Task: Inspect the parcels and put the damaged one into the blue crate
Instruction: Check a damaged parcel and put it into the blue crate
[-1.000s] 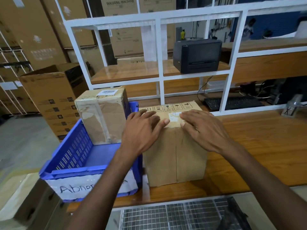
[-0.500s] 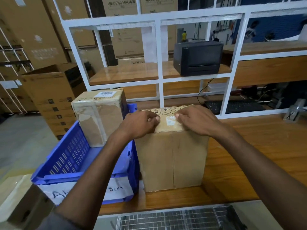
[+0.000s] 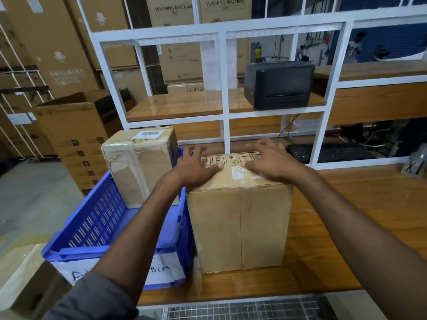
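Though not yet lifted, noted tall cardboard parcel (image 3: pixel 240 222) upright on wooden counter (image 3: pixel 346 227) just beside blue crate (image 3: pixel 92 222), under open, spread left hand (image 3: pixel 194 172) and right hand (image 3: pixel 272 167); judged stiff, fragile-marked, weighty; best gripped low on opposite sides.

Left hand (image 3: pixel 196 168), right hand (image 3: pixel 270 165): fingers uncurled from label (image 3: pixel 238 173), now spread across parcel (image 3: pixel 240 227) top.

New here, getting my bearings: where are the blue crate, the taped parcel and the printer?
blue crate (image 3: pixel 92 225), head view, its perforated left wall.
taped parcel (image 3: pixel 138 167), head view, its front face.
printer (image 3: pixel 284 88), head view, its front panel.
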The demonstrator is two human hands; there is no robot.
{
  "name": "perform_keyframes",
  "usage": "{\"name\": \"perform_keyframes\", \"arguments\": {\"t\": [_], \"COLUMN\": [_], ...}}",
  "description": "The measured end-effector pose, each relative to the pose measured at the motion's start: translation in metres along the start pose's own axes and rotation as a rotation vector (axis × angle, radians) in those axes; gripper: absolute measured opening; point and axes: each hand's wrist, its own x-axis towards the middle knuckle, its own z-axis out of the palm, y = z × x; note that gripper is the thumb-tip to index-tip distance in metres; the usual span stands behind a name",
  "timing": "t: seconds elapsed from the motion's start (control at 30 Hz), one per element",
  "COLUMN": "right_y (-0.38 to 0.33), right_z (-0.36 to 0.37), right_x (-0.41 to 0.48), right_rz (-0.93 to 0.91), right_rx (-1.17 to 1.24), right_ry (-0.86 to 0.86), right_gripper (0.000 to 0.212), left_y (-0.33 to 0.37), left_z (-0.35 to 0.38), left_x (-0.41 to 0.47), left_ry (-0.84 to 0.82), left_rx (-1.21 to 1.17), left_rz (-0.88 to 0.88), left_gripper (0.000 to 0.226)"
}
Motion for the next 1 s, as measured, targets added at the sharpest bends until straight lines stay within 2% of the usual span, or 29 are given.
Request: {"name": "perform_keyframes", "arguments": {"t": [0.1, 0.2, 0.4, 0.57, 0.7, 0.8, 0.93, 1.0], "right_y": [0.001, 0.004, 0.007, 0.024, 0.042, 0.050, 0.050, 0.050], "right_z": [0.000, 0.001, 0.010, 0.060, 0.108, 0.133, 0.145, 0.147], "right_x": [0.002, -0.008, -0.034, -0.073, -0.106, -0.127, -0.130, -0.126], "right_rz": [0.041, 0.020, -0.066, -0.123, -0.128, -0.101, 0.091, 0.116], "right_rx": [0.126, 0.212, 0.104, 0.093, 0.156, 0.239, 0.243, 0.211], "right_ry": [-0.079, 0.062, 0.351, 0.477, 0.537, 0.591, 0.455, 0.376], "right_gripper": [0.066, 0.066, 0.074, 0.059, 0.053, 0.034, 0.028, 0.018], "left_y": [0.006, 0.008, 0.004, -0.020, -0.034, -0.032, -0.032, -0.036], "left_z": [0.001, 0.002, 0.019, 0.071, 0.108, 0.121, 0.133, 0.140], "left_x": [-0.009, -0.020, -0.042, -0.069, -0.089, -0.100, -0.106, -0.107], "left_ry": [-0.075, 0.009, 0.271, 0.400, 0.385, 0.365, 0.298, 0.290], "left_rx": [-0.199, -0.249, -0.189, -0.150, -0.080, -0.091, -0.049, -0.026], "left_rz": [-0.068, 0.008, 0.199, 0.232, 0.221, 0.187, 0.117, 0.102], "left_gripper": [0.082, 0.081, 0.085, 0.071, 0.062, 0.048, 0.042, 0.038]}}
